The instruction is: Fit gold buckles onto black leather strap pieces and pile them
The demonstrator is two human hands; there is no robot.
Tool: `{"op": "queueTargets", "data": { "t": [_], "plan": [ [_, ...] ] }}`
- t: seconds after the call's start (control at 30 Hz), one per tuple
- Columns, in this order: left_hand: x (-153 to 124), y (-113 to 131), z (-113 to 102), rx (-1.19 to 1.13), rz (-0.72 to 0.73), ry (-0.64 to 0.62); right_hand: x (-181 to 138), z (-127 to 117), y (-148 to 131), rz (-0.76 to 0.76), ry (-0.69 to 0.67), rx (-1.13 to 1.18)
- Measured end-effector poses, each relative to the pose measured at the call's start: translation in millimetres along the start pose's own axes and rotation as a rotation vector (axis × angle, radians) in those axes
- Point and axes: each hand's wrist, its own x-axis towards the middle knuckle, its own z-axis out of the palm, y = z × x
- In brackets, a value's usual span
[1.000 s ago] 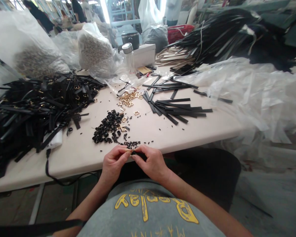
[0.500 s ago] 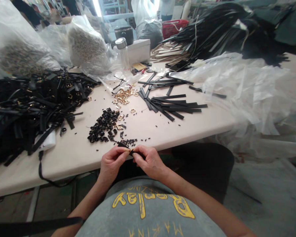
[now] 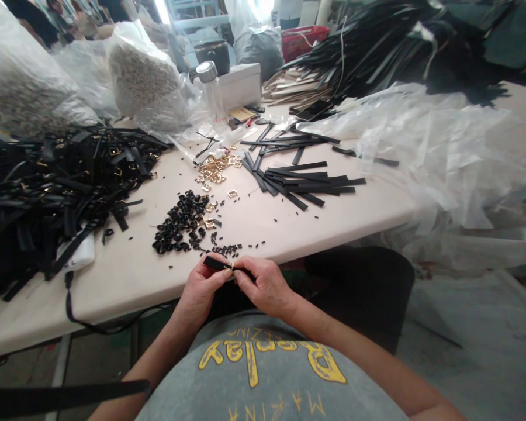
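Just over the table's front edge, my left hand [image 3: 202, 285] pinches a short black strap [image 3: 215, 263] between thumb and fingers, its flat end sticking out to the left. My right hand [image 3: 263, 285] grips the same strap from the other side, fingertips almost touching those of the left. A bit of a gold buckle [image 3: 232, 266] shows between the fingertips; most of it is covered. Close beyond the hands lie small black pins [image 3: 228, 251], a heap of black loops [image 3: 179, 219] and a cluster of gold buckles [image 3: 217, 168].
Loose black strips [image 3: 307, 182] lie mid-table, and a large pile of straps with buckles [image 3: 65, 175] covers the left. Clear plastic sheeting [image 3: 451, 152] drapes over the right side. Filled bags [image 3: 142, 73], a bottle [image 3: 213, 88] and a white box [image 3: 241, 85] stand behind.
The strap's left end has turned up and shows more of its flat face above my left hand. Both hands stay nearly in place, and the camera view has shifted slightly.
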Motion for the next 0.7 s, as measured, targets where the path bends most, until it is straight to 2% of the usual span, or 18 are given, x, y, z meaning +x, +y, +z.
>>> {"op": "queueTargets", "data": {
  "t": [0.43, 0.7],
  "plan": [
    [0.7, 0.2, -0.7, -0.101, -0.017, -0.051, -3.0, 2.8, -1.7, -0.098, 0.053, -0.143],
    [-0.2, -1.6, -1.0, -0.032, -0.044, 0.008, -1.8, 0.5, 1.9, 0.057, 0.05, 0.09]
  ]
}}
